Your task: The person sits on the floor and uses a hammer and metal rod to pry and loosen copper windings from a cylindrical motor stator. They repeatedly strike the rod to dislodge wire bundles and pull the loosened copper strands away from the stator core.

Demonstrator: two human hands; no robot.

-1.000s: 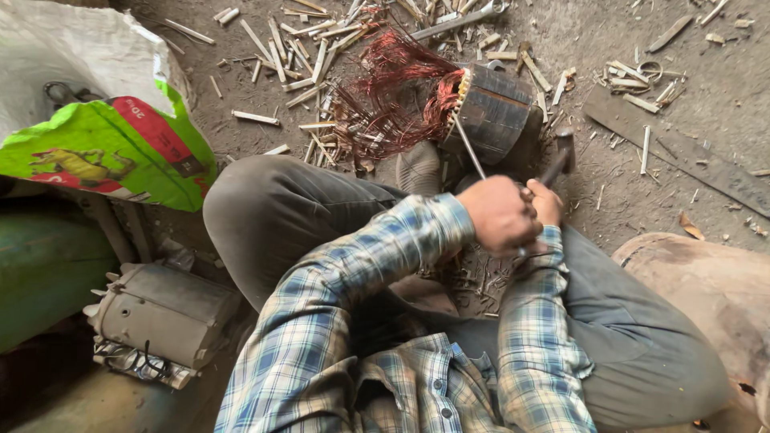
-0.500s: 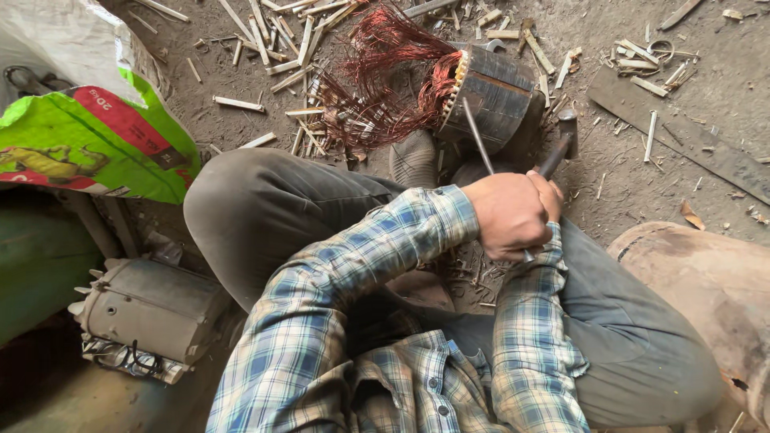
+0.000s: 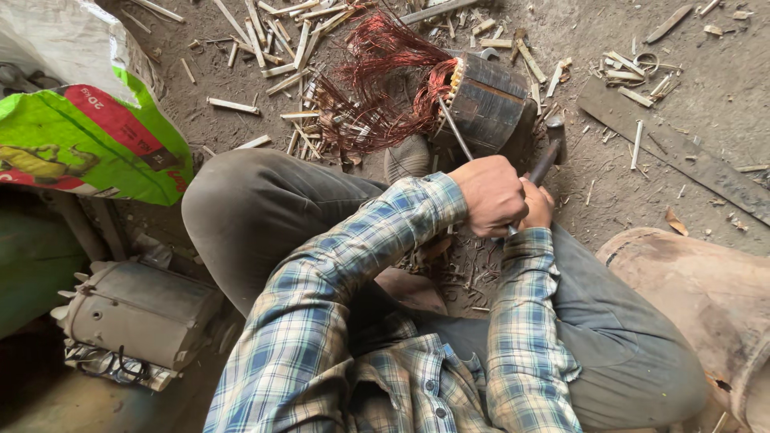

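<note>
A dark motor stator [image 3: 489, 104] lies on the dirt floor in front of me, with a bush of copper wire [image 3: 377, 80] spilling out of its left end. My left hand [image 3: 491, 195] is closed around a thin metal rod [image 3: 453, 128] whose tip rests at the stator's wire end. Just right of it, my right hand [image 3: 536, 206] grips the handle of a hammer [image 3: 550, 148], whose head is beside the stator's right side. My shoe [image 3: 407, 157] sits just below the stator.
Wooden slivers [image 3: 273, 40] litter the ground behind the stator. A green and white sack [image 3: 88, 128] stands at left, a grey motor housing [image 3: 136, 313] lies by my left thigh, and a rusty round drum [image 3: 706, 297] is at right. A flat metal strip [image 3: 674, 148] lies at right.
The view has shifted a little. Both hands stay together on the rod and the hammer near the stator; the hammer head now sits nearer the stator's right side.
</note>
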